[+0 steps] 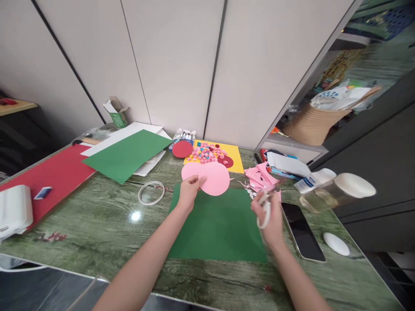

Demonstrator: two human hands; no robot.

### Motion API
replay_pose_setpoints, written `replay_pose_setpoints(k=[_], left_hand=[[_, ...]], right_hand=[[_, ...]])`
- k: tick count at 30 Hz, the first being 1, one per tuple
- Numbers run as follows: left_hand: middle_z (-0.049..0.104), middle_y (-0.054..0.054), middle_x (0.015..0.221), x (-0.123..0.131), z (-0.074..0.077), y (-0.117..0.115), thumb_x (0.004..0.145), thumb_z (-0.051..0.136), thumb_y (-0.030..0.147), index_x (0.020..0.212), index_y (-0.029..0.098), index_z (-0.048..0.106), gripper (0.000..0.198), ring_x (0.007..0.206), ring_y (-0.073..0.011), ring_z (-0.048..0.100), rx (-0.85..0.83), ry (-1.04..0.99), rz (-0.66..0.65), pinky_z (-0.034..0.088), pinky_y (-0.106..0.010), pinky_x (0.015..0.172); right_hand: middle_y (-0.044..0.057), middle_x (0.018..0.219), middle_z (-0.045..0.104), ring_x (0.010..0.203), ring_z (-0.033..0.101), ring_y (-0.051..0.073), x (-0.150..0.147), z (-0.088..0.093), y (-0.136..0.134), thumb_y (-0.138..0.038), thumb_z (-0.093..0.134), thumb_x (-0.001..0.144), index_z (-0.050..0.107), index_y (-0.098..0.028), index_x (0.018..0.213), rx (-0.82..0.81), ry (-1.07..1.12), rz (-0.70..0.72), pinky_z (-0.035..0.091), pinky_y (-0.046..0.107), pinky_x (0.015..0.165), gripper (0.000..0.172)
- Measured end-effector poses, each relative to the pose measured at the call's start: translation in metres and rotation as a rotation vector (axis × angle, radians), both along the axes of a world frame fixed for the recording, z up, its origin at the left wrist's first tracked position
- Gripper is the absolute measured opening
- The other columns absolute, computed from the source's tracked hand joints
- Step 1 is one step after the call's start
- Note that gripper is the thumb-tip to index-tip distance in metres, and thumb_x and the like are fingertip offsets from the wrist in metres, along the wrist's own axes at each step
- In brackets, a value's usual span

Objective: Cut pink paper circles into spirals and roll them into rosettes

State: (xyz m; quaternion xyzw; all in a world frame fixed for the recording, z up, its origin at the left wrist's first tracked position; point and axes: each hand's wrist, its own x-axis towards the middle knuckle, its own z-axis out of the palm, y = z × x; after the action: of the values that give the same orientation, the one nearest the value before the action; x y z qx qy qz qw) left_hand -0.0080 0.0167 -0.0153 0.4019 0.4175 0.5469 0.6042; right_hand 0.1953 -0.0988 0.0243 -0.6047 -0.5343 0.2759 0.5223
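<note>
My left hand (191,190) pinches a pink paper circle (216,179) between thumb and fingers, over the far edge of a green sheet (218,229). Another pink rounded piece (189,169) shows behind its left side. My right hand (270,211) is closed around white-handled scissors (266,211), somewhat blurred, right of the green sheet and apart from the circle. Pink paper scraps (259,176) lie just beyond my right hand. Small pink, red and blue pieces (207,153) are heaped on a yellow sheet (236,155), near two red circles (182,149).
A tape roll (151,193) lies left of the green sheet. Farther left are another green sheet (128,153), a red sheet (65,170) and a white case (14,209). At right are a phone (303,231), a white oval object (336,244) and a clear container (319,199).
</note>
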Motion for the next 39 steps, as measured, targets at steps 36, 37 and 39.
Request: replay_pose_setpoints(k=[36, 37, 39], left_hand=[[0.050, 0.002, 0.059, 0.002, 0.025, -0.015, 0.065, 0.066, 0.042, 0.061, 0.014, 0.061, 0.028, 0.056, -0.0080, 0.039, 0.066, 0.025, 0.088, 0.030, -0.020, 0.052], [0.050, 0.002, 0.059, 0.002, 0.025, -0.015, 0.066, 0.066, 0.041, 0.062, 0.014, 0.062, 0.028, 0.056, -0.0081, 0.039, 0.078, 0.046, 0.093, 0.030, -0.020, 0.052], [0.050, 0.002, 0.060, 0.003, 0.027, -0.016, 0.067, 0.065, 0.041, 0.063, 0.014, 0.063, 0.027, 0.057, -0.0085, 0.039, 0.106, 0.084, 0.100, 0.030, -0.020, 0.052]], right_hand=[[-0.004, 0.059, 0.043, 0.050, 0.041, 0.010, -0.013, -0.017, -0.004, -0.050, 0.042, 0.085, 0.048, -0.019, 0.086, -0.339, 0.140, 0.411, 0.033, 0.023, 0.048, 0.031], [-0.004, 0.059, 0.043, 0.050, 0.041, 0.009, -0.012, -0.017, -0.003, -0.049, 0.043, 0.085, 0.048, -0.019, 0.086, -0.338, 0.145, 0.410, 0.033, 0.023, 0.048, 0.031], [-0.004, 0.059, 0.043, 0.050, 0.041, 0.009, -0.012, -0.017, -0.003, -0.048, 0.042, 0.085, 0.049, -0.019, 0.086, -0.333, 0.155, 0.406, 0.033, 0.023, 0.049, 0.030]])
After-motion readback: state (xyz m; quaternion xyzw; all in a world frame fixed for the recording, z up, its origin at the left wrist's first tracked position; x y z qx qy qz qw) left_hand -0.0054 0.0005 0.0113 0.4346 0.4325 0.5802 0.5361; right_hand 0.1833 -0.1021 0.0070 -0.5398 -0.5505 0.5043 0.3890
